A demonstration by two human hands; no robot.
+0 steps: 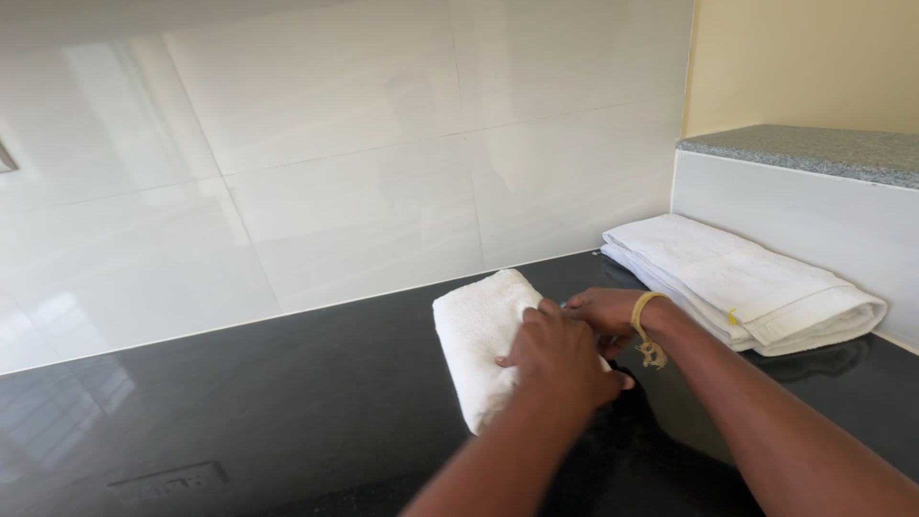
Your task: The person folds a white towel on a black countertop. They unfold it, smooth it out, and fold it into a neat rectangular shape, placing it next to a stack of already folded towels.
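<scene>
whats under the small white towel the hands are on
The small folded towel lies flat on the black countertop. Both the left hand and right hand press on its right end, covering that part. Whether anything is tucked beneath cannot be seen.

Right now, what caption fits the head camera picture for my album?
Left hand and right hand press a small folded white towel on a black counter, beside a bigger folded towel.
</scene>
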